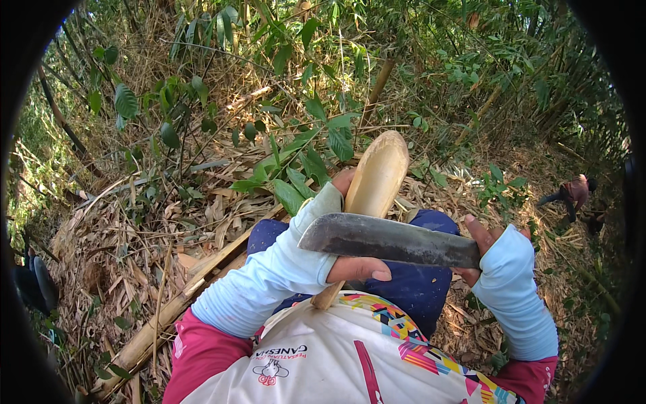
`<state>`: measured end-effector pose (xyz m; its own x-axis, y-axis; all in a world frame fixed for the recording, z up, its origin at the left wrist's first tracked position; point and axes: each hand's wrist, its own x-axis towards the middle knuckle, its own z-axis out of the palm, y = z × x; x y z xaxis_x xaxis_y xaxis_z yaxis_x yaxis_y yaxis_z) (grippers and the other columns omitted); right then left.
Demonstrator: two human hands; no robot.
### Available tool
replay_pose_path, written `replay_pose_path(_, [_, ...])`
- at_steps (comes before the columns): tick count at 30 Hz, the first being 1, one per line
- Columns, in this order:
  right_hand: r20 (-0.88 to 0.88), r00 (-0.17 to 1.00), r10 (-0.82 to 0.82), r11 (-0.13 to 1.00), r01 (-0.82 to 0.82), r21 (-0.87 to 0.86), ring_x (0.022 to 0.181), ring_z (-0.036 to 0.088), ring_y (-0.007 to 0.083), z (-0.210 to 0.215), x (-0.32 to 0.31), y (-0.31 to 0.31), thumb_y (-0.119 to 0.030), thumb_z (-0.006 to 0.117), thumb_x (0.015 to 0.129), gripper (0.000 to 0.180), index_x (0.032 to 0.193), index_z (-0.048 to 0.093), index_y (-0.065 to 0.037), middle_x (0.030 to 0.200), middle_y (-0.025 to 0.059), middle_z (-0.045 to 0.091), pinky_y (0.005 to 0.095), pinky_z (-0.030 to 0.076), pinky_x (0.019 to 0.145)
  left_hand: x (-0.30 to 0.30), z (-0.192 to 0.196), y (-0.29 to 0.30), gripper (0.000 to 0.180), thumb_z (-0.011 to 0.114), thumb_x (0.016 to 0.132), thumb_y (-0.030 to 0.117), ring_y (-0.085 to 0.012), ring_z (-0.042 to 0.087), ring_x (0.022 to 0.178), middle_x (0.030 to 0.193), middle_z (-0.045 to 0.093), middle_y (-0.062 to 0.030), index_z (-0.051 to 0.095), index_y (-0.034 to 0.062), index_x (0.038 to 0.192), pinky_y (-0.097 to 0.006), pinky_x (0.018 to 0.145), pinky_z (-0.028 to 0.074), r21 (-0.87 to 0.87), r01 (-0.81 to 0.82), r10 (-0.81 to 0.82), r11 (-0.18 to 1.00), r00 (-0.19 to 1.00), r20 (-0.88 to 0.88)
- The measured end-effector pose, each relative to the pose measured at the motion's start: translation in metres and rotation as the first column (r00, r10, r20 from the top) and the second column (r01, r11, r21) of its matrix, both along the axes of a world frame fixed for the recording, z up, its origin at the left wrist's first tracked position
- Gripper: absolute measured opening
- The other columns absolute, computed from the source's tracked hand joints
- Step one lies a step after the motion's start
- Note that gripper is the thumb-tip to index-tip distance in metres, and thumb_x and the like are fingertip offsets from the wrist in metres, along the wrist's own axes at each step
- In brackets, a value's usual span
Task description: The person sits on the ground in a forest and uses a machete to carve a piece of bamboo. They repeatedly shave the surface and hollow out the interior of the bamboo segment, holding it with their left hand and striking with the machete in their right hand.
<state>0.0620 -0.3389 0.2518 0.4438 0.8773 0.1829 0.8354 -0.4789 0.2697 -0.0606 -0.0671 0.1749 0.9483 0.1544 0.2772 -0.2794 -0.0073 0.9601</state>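
Observation:
My left hand [360, 269], in a light blue sleeve that leaves the fingers bare, is closed around a pale piece of split bamboo [380, 165]. The piece is hollowed like a trough, with a rounded far end pointing away from me. Its narrower near end [328, 296] reaches my shirt. In my right hand [484, 246] is a machete [390, 239], gripped at the right end of its dark blade; the handle is hidden by the hand and sleeve. Lying crosswise over the bamboo, the blade points left, its tip over my left wrist. Whether the edge touches the bamboo I cannot tell.
My knees in dark blue trousers [420, 289] are bent beneath the work. Long bamboo poles [168, 316] lie on dry leaves at the left. Leafy stems [296, 182] stand close ahead, before dense undergrowth. Another person [575, 192] is bent over at the far right.

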Motion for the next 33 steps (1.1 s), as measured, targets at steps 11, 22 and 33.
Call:
replay_pose_path(11, [0.021,0.999,0.048,0.993,-0.05,0.103,0.061,0.054,0.0271,-0.007,0.006,-0.003,-0.035,0.088,0.059,0.083,0.131,0.055,-0.007,0.068,0.0069,0.054,0.0446,0.038,0.066,-0.002,0.011,-0.009,0.101,0.093,0.065,0.042,-0.0145,0.062,0.097,0.108,0.064,-0.0078,0.038,0.0009,0.139,-0.029,0.082,0.052,-0.02,-0.063,0.063,0.998,0.998,-0.017])
replay_pose_path(22, [0.007,1.0,-0.004,0.997,0.004,0.083,0.065,0.055,0.0274,0.0,0.003,-0.003,-0.025,0.088,0.053,0.087,0.132,0.056,-0.007,0.071,0.0074,0.055,0.0431,0.04,0.067,0.001,0.011,-0.012,0.091,0.093,0.067,0.039,-0.0114,0.063,0.093,0.103,0.067,-0.0042,0.044,0.0008,0.134,-0.027,0.083,0.052,0.024,-0.094,0.092,0.995,0.992,0.083])
replay_pose_path(33, [0.044,0.999,-0.022,0.996,0.018,0.085,0.068,0.057,0.0279,0.007,0.002,-0.003,-0.022,0.088,0.054,0.087,0.132,0.054,-0.005,0.076,0.0083,0.058,0.0433,0.041,0.069,0.004,0.007,-0.014,0.07,0.092,0.07,0.034,-0.01,0.061,0.088,0.095,0.066,-0.0016,0.054,0.0022,0.12,-0.027,0.079,0.051,0.02,-0.098,0.096,0.995,0.994,0.06])
